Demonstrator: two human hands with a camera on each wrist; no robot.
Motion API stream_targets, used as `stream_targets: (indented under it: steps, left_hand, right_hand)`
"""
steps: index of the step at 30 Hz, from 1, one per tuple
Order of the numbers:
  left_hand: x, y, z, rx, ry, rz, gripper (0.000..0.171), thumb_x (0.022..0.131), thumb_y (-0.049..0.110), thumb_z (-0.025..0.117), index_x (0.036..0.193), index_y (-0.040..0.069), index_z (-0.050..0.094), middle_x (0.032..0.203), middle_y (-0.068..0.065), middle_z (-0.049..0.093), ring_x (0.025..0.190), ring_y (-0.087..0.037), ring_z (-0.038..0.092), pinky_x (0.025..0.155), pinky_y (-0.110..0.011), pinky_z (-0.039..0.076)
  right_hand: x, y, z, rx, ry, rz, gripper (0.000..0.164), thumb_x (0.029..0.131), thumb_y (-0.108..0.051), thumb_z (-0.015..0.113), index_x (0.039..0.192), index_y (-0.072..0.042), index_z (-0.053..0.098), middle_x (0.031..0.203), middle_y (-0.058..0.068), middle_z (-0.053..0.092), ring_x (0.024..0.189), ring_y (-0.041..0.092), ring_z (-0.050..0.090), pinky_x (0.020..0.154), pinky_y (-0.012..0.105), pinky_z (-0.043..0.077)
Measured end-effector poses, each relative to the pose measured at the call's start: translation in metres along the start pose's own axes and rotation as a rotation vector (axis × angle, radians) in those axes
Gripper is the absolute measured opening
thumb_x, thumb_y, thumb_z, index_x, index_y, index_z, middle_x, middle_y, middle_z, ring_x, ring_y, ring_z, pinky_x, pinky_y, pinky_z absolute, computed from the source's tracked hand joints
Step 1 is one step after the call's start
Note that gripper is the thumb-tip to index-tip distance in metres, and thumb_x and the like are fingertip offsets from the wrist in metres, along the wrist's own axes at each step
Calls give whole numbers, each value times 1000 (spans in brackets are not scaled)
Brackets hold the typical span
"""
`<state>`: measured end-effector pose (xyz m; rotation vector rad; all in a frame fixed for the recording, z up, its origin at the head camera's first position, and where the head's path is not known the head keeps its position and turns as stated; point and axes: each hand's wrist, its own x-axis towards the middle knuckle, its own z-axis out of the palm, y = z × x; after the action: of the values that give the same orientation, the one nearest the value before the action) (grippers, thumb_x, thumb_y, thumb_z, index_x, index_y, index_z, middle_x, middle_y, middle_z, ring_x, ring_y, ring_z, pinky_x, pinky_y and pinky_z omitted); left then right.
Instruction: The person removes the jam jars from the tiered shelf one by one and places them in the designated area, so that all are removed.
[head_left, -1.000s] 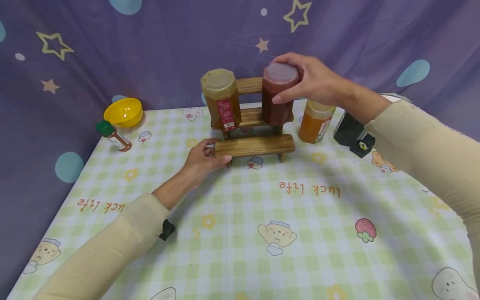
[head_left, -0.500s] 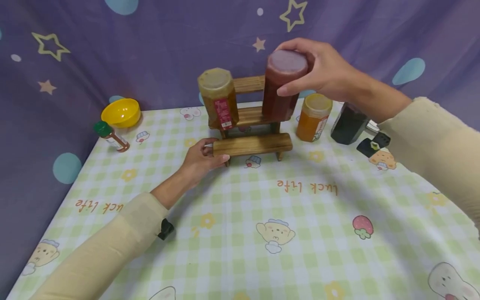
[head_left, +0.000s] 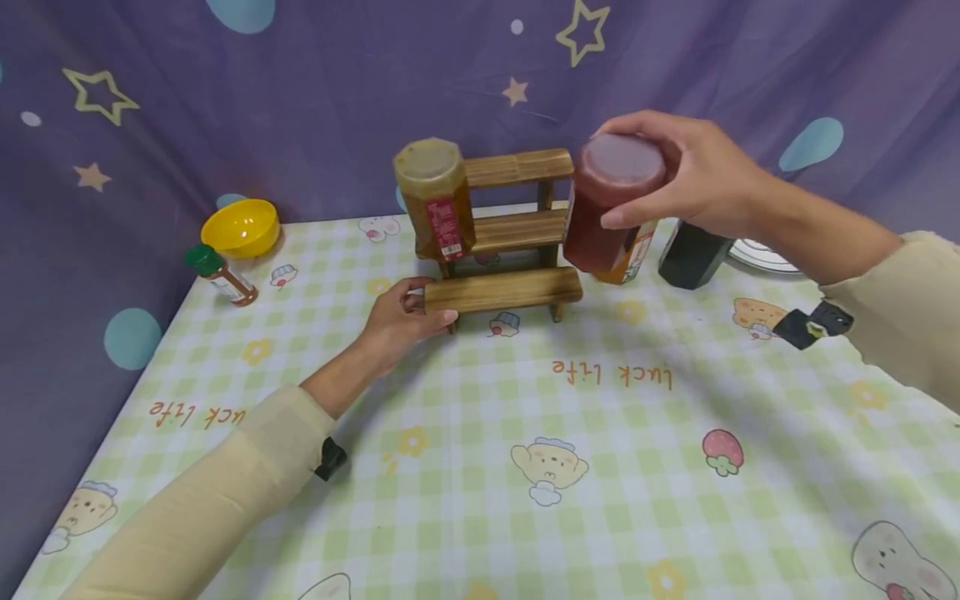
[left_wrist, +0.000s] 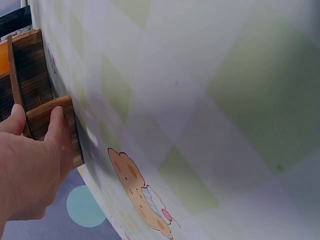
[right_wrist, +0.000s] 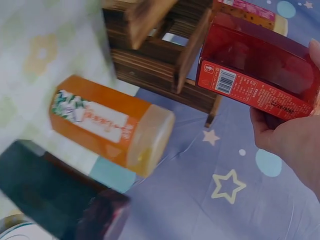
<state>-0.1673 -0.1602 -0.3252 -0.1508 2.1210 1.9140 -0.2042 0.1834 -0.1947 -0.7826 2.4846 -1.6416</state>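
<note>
Red jar: faceted, glossy, dark-red fill, pale flat lid, red label w/ barcode; in R hand, thumb & fingers curled round upper part, just R of wooden rack; contact w/ rack: can't tell. L hand at rack's L end, thumb & fingers gripping lowest step. Rack: brown, grained, 3 steps, short legs. On rack's mid step, L side: amber jar, faceted, pinkish label. R of rack: orange jar, smooth, pale lid, then dark jar, then white plate, partly hidden. L of rack, well apart: round yellow bowl, slim green-capped bottle. Under rack: checked cloth. Behind rack: purple curtain. Totals: 4 jars, 1 ea. bowl, bottle, plate.
</note>
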Motion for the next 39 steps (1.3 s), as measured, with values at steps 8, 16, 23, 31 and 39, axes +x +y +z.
stream_targets:
  steps: [8,16,23,31,39]
  left_hand:
    - [0,-1,-1,0,-1,9,72,86,-3,69,147,6,32,112,-12,49,84,-16,56,93,-39,57]
    - [0,-2,-1,1,0,0,71,87,-2,69,147,7,32,103,-7,46,77,-15,53,92,-39,57]
    - [2,-2,-1,5,18,-5,71,85,-2,71,145,8,34,108,-11,49,81,-17,57,92,-39,57]
    - [3,-2,0,6,13,-10,72,86,0,71,147,8,33,108,-9,46,82,-17,54,92,-38,57]
    - [2,-2,-1,8,14,-8,73,86,0,71,147,8,32,103,-8,46,79,-16,53,91,-38,58]
  right_hand:
    - [-25,20,-3,-28,21,41,74,67,3,86,132,-14,55,115,9,61,103,20,58,79,15,56]
    - [-49,47,-5,-128,3,104,74,71,-4,86,135,-16,51,118,6,57,103,17,57,73,15,57]
    - [-64,67,1,-181,27,130,74,70,-9,88,134,-18,52,118,3,57,102,15,56,77,10,53]
    - [-76,84,11,-221,47,211,75,70,-19,89,135,-22,51,121,1,57,105,11,54,79,7,49]
    - [-79,95,18,-215,53,229,76,68,-21,90,134,-21,51,122,2,59,104,11,55,80,7,48]
